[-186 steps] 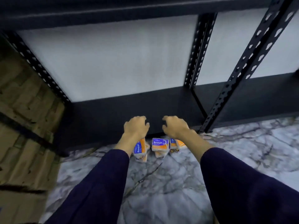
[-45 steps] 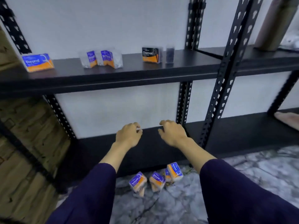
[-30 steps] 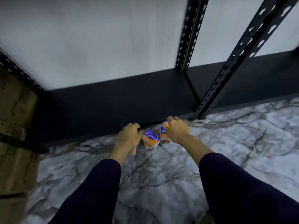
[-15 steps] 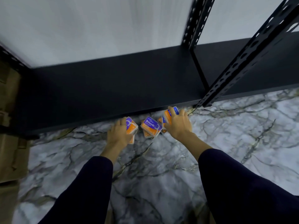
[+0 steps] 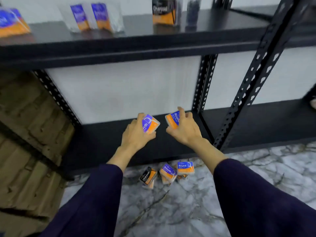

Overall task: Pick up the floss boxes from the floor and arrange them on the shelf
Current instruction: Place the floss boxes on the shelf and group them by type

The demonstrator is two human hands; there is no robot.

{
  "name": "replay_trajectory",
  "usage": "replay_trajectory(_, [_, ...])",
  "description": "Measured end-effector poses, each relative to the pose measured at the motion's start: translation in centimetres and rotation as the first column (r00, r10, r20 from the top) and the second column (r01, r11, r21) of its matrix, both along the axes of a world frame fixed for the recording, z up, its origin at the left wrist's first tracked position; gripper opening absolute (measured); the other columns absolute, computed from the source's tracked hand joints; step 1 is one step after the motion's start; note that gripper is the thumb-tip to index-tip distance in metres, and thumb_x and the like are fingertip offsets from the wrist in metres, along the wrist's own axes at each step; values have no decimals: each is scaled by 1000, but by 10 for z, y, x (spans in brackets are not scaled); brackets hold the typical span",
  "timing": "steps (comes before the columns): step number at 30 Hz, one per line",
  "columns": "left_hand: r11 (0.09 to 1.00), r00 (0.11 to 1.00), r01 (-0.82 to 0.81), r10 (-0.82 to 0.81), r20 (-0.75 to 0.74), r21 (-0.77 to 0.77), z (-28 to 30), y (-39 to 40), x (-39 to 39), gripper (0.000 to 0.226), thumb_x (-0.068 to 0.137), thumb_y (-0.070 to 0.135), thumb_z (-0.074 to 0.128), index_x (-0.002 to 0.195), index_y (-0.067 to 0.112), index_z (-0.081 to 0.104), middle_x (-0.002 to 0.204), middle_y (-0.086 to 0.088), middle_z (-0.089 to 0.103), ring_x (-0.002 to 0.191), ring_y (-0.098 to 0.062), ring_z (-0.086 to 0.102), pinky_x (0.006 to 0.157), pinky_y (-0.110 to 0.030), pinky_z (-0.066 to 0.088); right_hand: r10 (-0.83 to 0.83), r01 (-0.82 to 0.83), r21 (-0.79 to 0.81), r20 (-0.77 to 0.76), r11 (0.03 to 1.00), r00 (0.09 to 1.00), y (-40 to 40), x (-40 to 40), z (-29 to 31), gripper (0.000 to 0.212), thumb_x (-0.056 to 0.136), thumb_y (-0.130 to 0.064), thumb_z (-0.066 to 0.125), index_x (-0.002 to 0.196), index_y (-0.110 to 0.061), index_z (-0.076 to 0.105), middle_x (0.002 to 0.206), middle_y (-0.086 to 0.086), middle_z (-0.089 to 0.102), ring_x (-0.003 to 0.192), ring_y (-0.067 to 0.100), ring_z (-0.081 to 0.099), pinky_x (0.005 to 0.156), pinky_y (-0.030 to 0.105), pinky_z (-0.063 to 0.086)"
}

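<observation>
My left hand [image 5: 135, 135] grips a purple-and-orange "Smooth" floss box [image 5: 150, 124], held in the air in front of the lower shelf. My right hand [image 5: 185, 130] grips a "Round" floss box [image 5: 173, 120] beside it. On the marble floor below lie a black "Charcoal" box [image 5: 148, 177], a "Smooth" box [image 5: 168, 172] and a "Round" box [image 5: 185, 167], with more boxes partly hidden under them. The upper black shelf [image 5: 136, 40] carries a "Round" box [image 5: 12, 23] at left, two clear-wrapped packs [image 5: 92, 17] and a "Charcoal" box [image 5: 163, 11].
A black perforated upright [image 5: 256, 79] slants at right, another [image 5: 202, 82] stands behind my right hand. The lower shelf board [image 5: 95, 139] is bare where visible. A brown brick-like wall [image 5: 25, 134] runs along the left. A dark container [image 5: 192, 10] stands next to the "Charcoal" box.
Both hands have lifted from the floor pile, each with a floss box, up to the lower shelf's height. The view has tilted upward, so the upper shelf shows again.
</observation>
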State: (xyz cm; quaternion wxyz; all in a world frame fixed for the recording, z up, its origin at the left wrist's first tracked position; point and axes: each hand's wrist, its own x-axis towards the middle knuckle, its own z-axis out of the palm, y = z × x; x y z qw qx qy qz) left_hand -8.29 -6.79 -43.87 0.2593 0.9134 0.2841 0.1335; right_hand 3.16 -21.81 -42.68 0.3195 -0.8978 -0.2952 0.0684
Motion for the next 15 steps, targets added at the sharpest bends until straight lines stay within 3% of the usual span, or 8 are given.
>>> replay_trajectory(2, [1000, 998, 1, -1, 70, 7, 42, 1, -10, 70, 69, 49, 75, 124, 32, 35, 110, 1, 56, 93, -24, 58, 76, -39, 51, -29, 30, 92, -11, 995, 1000, 0, -9, 39, 90, 75, -39, 65, 148, -22, 15, 114, 8, 46, 98, 29, 55, 74, 33, 45])
replay_trajectory(6, [999, 970, -16, 5, 244, 44, 114, 5, -28, 78, 65, 58, 78, 128, 38, 36, 111, 2, 57, 94, -20, 57, 80, -36, 51, -25, 10, 262, 56, 965, 998, 0, -27, 109, 81, 73, -44, 73, 136, -21, 27, 111, 3, 43, 86, 25, 56, 75, 35, 49])
replay_trajectory(11, [999, 906, 5, -25, 423, 47, 183, 11, -47, 78, 65, 55, 80, 131, 50, 38, 111, 4, 55, 100, -14, 55, 85, -37, 53, -30, -2, 534, 50, 846, 998, 6, -31, 169, 73, 72, -40, 80, 127, -19, 37, 112, 5, 55, 93, 20, 58, 77, 32, 49])
replay_trajectory(15, [996, 858, -11, -34, 513, 85, 218, 20, -56, 68, 73, 48, 78, 132, 46, 44, 110, 3, 55, 101, -11, 54, 83, -28, 49, -64, -35, 623, 135, 781, 989, 10, -32, 205, 64, 80, -35, 75, 129, -19, 38, 108, -4, 57, 95, 14, 58, 73, 27, 47])
